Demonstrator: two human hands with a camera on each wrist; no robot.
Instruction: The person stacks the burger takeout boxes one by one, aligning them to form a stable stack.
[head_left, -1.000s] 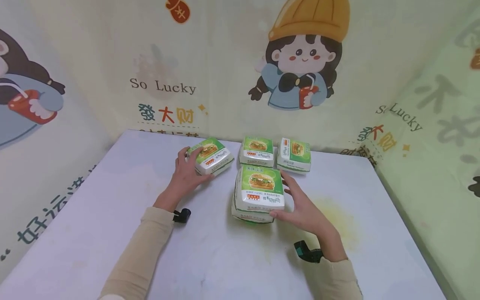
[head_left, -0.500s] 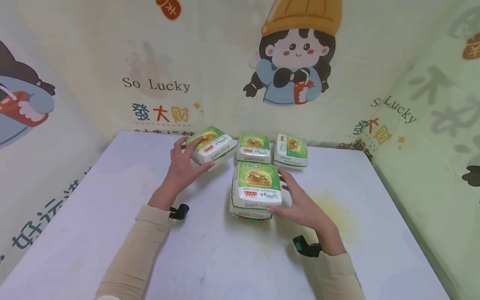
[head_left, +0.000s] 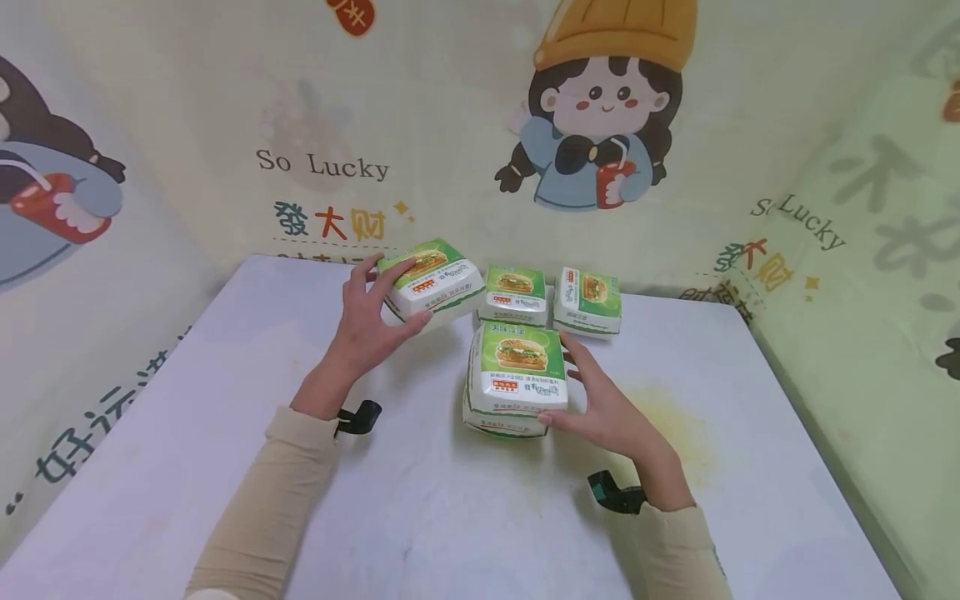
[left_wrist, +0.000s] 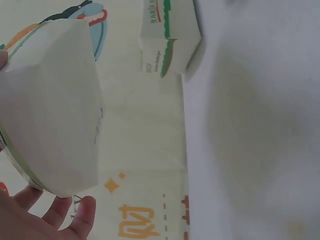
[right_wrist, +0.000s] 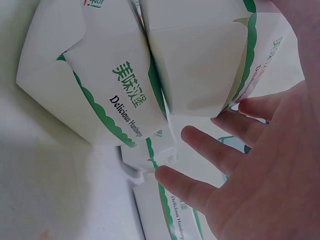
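My left hand grips a green-and-white hamburger box at the back left, thumb on the near side and fingers over the far side. That box hangs tilted above the table; its plain white base faces the left wrist view. At the centre, my right hand holds the right side of an upper hamburger box between thumb and fingers. Beneath it sits a lower hamburger box, mostly hidden from the head view. In the right wrist view the upper box leans against the lower one; whether it rests fully on it, I cannot tell.
Two more hamburger boxes stand at the back, one behind the stack and one to its right. A printed cloth wall rises behind the white table. A yellowish stain marks the tabletop at right.
My left hand has lifted its hamburger box off the table, up and slightly to the right, towards the other boxes. My right hand stays on the upper box at the centre.
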